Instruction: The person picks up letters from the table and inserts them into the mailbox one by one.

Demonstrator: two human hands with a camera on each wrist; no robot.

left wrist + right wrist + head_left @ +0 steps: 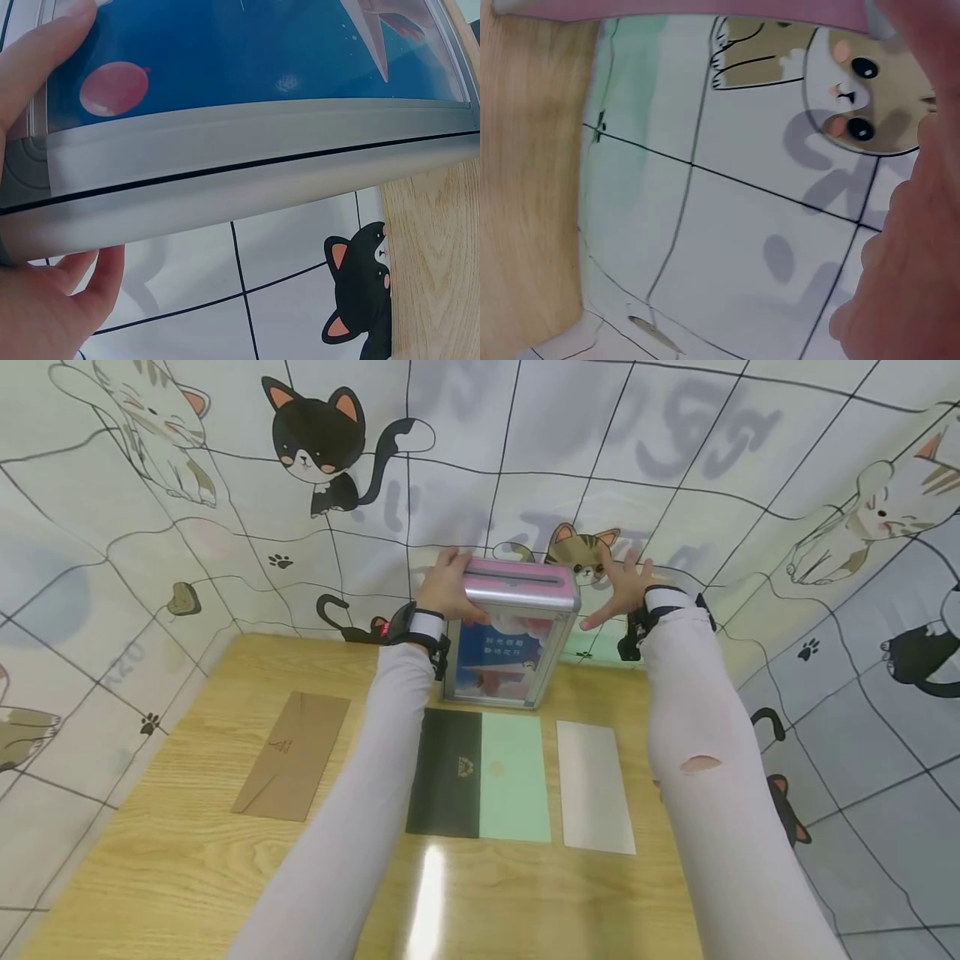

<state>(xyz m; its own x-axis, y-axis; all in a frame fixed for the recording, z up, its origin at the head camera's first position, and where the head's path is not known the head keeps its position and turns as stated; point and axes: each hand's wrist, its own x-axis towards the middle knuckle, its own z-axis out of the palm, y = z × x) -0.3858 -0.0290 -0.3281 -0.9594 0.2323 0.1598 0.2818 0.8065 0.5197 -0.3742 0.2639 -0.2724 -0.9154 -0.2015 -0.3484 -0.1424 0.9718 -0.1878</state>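
Observation:
An upright ballot box (pixel 504 652) with a silver frame, a pink slotted top and a blue picture front stands at the back of the wooden table. My left hand (pixel 448 587) grips its upper left corner, thumb on the front and fingers on the far side. The left wrist view shows the thumb over the silver-framed front (pixel 247 64) and fingertips curled behind the frame. Off the box's right side, my right hand (pixel 628 583) is spread with nothing in it; in the right wrist view its fingers (pixel 907 277) appear beside the pink side of the box (pixel 682 7).
On the wooden table (pixel 187 860) lie a brown envelope (pixel 292 756) at left, a black card (pixel 444 777) and a mint-green card (pixel 516 777) side by side before the box, and a pale grey envelope-sized sheet (pixel 596 787) at right. A cat-print curtain (pixel 465 443) hangs close behind.

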